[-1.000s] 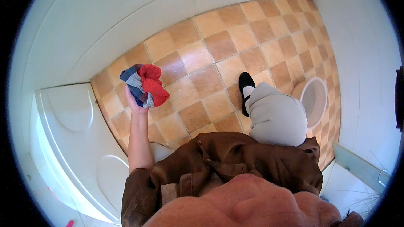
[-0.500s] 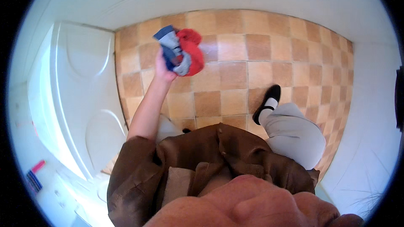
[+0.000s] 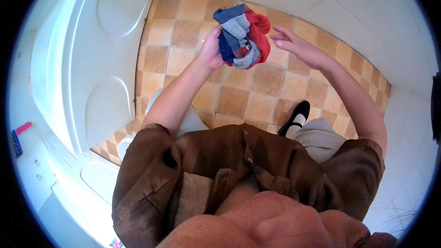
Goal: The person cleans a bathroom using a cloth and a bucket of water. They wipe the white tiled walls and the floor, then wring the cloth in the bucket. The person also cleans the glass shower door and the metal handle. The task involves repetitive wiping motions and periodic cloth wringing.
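In my left hand [image 3: 212,49] is a bunched-up towel [image 3: 243,36] of red, grey and dark blue terry-like cloth. The hand grips it from its left side, and the cloth hides most of the fingers. It is held out in front of me, above the tiled floor. My right hand [image 3: 294,44] reaches in from the right, its fingers stretched out and pointing at the red part of the towel. A small gap seems to lie between the fingertips and the cloth, and nothing is in that hand.
A white bathtub-like unit with a moulded side panel [image 3: 108,64] stands at my left. White walls [image 3: 321,0] close off the far side and the right. Checkered brown tiles [image 3: 234,101] cover the floor. My black shoe [image 3: 294,118] stands on them. A pink-and-blue brush-like item [image 3: 20,133] is far left.
My left hand has moved the towel rightward and slightly farther away. My right hand has come into view and reached toward it. The whole view has shifted a little.
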Tool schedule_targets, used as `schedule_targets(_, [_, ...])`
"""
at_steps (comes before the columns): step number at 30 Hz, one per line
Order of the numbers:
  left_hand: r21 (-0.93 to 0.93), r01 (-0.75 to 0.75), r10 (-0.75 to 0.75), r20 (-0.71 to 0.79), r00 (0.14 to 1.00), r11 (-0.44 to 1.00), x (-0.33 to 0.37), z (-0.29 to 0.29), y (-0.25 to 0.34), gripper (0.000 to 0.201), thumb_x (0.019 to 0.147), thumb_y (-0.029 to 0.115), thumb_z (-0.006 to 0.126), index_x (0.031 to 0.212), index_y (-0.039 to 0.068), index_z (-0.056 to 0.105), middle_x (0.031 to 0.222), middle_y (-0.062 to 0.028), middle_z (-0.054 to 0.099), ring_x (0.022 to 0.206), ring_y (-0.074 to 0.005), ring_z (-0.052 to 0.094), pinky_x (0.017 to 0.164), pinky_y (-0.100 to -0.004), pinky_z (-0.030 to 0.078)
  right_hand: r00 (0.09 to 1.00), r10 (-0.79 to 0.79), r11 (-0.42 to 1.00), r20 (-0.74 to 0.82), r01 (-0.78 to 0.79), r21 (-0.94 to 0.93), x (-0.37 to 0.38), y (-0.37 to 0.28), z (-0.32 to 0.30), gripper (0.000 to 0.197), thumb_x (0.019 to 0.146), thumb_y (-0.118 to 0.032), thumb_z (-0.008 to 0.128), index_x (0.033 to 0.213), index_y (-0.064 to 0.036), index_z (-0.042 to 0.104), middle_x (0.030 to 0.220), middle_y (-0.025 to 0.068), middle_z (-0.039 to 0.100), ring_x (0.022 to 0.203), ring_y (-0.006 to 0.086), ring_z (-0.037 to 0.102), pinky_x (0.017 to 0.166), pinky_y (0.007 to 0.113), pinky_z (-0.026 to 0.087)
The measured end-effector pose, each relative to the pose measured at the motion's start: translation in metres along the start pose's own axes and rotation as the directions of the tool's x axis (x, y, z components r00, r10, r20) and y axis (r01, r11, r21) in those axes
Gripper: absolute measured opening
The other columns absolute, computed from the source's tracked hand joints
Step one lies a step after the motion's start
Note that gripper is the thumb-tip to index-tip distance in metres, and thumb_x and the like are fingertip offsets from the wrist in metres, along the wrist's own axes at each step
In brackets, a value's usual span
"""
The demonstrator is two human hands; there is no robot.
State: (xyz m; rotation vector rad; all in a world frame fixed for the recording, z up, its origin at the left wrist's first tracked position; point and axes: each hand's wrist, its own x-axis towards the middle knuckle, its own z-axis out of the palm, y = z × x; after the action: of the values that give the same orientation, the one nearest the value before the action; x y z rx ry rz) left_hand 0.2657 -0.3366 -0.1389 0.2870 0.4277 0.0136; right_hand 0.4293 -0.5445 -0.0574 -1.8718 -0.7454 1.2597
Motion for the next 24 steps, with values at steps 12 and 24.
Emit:
schedule_targets(12, [0.083,-0.32,0.329,-0.176,0.928,0.944,-0.028,-0.012,0.092,0.041,0.097,0.031,0.056,0.126,0.004,0.055,0.128,-0.0126,0.061,0.119,-0.029,0.057,0.105,-0.0504,0.044,0.972,0.18,0.748,-0.153,-0.034,0.663,0.079,-0.005,-0.032,0.035,0.093,-0.023,0.048,0.124,-0.0079,0.056,0.123,0.0057,0.061,0.115,0.0188,0.057,0.1,0.04,0.045])
schedule_targets(24, [0.97,0.072,0.445,-0.172,0.879,0.232,-0.072,0.031,0.031,0.052,0.088,0.022,0.067,0.134,0.003,0.051,0.128,-0.011,0.06,0.117,-0.023,0.057,0.1,-0.0379,0.043,0.884,-0.464,0.523,-0.059,0.327,0.787,0.071,-0.066,-0.036,0.051,0.089,-0.007,0.059,0.136,-0.0055,0.04,0.12,0.0081,0.059,0.109,0.02,0.059,0.091,0.036,0.051])
